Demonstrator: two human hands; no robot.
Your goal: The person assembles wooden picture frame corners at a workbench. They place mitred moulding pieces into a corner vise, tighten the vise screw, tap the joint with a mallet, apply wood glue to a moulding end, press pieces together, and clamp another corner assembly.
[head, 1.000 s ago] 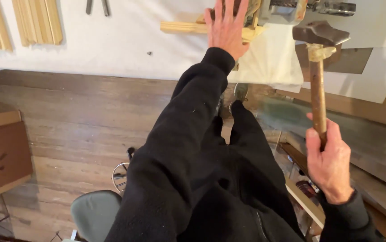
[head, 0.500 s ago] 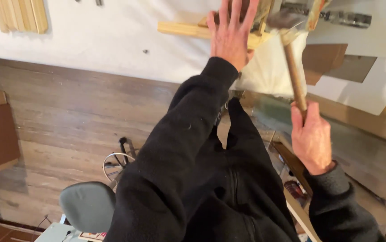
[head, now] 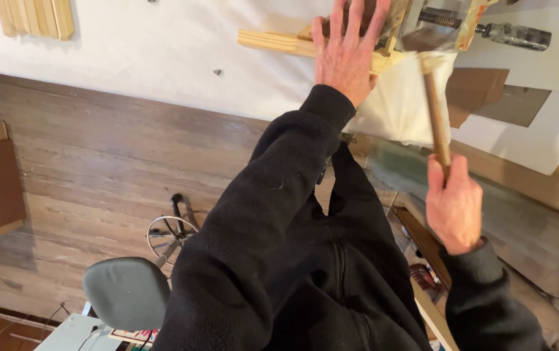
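Hammering At A Clamped Wooden Frame: Handling And Clearance Notes

Right hand (head: 453,208) has its fingers closed around the lower end of a hammer handle (head: 436,114), a slim brown wooden shaft rising toward the work. The head is lost at the top, blurred against the pale cloth, so its face cannot be checked. Judged top-heavy and rigid; the grip low on the shaft gives leverage, but bare wood may slip in a loose hold.

Left hand (head: 347,55) lies flat with fingers spread apart on the wooden frame (head: 273,42), a pale strip assembly resting on the white tabletop (head: 149,58) at the far edge of view. The strips appear light and stiff, and thin enough to split or dent under a hard blow. Holding them down beside the joint, as this hand does, seems the sound place.

A metal clamp (head: 487,29) with a screw and mottled handle sits just right of the frame, close to the hammer's path. White cloth (head: 399,107) hangs off the tabletop edge under the work. More wooden strips (head: 36,18) lie well apart at upper left.

Below, bare wood floor (head: 97,169) is open on the left; a grey stool (head: 127,292) stands near the person's legs.
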